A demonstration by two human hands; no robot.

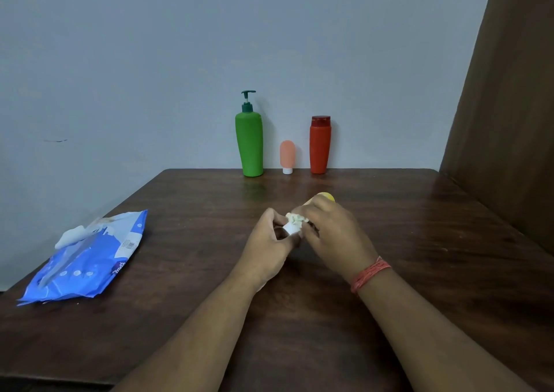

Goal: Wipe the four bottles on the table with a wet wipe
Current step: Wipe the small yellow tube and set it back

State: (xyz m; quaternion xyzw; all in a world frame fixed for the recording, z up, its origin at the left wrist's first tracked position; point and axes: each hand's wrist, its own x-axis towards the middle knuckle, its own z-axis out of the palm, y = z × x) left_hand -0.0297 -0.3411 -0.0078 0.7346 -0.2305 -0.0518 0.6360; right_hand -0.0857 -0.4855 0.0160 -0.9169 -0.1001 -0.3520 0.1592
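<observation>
Yellow bottle held between both our hands, long axis pointing away toward the green pump bottle (249,145).

Our left hand (269,244) pinches the yellow bottle (325,197) by its white cap end; our right hand (329,232), fingers curled, presses the bunched wet wipe (296,219) around the body beyond it, so we judge the stroke runs lengthwise.

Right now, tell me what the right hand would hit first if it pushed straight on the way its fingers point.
The right hand points left, so it would most likely meet the left hand first, whose grip holds the small yellow bottle's white cap. Depth is unclear.
</observation>
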